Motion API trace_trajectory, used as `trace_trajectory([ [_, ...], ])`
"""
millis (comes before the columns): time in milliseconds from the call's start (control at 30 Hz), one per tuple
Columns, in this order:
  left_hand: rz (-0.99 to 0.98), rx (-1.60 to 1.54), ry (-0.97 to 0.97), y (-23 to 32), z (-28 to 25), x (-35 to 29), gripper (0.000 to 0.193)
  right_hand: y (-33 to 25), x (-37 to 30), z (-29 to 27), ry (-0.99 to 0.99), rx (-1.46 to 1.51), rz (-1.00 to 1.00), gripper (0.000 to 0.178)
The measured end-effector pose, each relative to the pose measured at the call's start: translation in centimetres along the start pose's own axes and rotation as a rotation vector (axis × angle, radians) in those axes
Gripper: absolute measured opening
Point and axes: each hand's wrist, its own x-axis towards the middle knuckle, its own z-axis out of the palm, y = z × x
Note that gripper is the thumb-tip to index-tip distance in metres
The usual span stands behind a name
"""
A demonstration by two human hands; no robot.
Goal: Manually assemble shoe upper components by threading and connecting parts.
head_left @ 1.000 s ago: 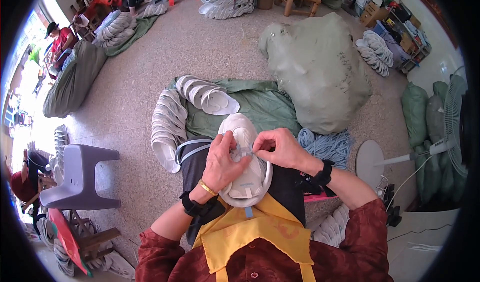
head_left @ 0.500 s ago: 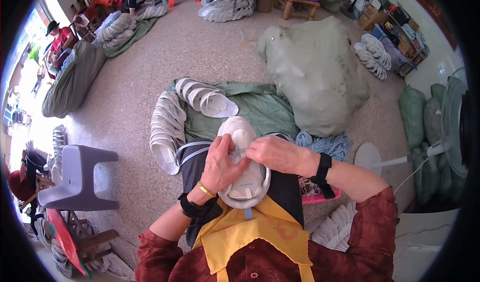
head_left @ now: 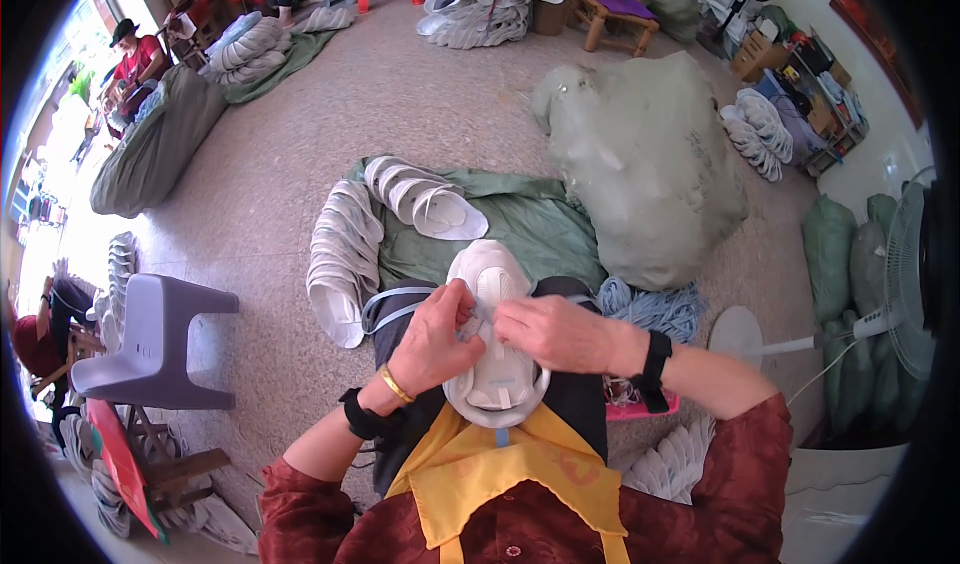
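Note:
A white shoe upper (head_left: 487, 264) lies on my lap, toe pointing away from me, its pale tongue (head_left: 492, 379) showing inside. My left hand (head_left: 432, 336) is closed at the left side of its lacing opening, fingers curled against the edge. Across from it, my right hand (head_left: 555, 334) has thumb and fingertips pinched together over the opening's right side. Anything thin between those fingertips is too small to make out. Light blue cords (head_left: 395, 296) hang over my left knee.
Stacked white uppers (head_left: 340, 254) curve along a green cloth (head_left: 530, 219) ahead. A bulky grey-green sack (head_left: 650, 164) and a blue cord bundle (head_left: 655, 309) lie to the right, near a pink tray (head_left: 645, 407) and a fan (head_left: 905, 274). At left stands a grey plastic chair (head_left: 165, 344).
My two hands have drawn slightly apart over the opening; the right has shifted a little away from the left. The whole view has shifted slightly.

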Motion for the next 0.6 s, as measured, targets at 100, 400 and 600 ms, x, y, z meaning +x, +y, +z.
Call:
trace_trajectory([
  [100,0.033,0.093,0.122,-0.1,0.8,-0.4,0.036,-1.1,0.0,0.8,0.124,0.252,0.200,0.014],
  [400,0.077,0.242,0.263,0.0,2.6,-1.2,0.032,-4.9,0.1,1.1,0.179,0.150,0.073,0.020],
  [600,0.066,0.149,0.197,-0.3,1.6,-1.8,0.028,-6.0,0.5,2.1,0.261,0.185,0.337,0.013],
])
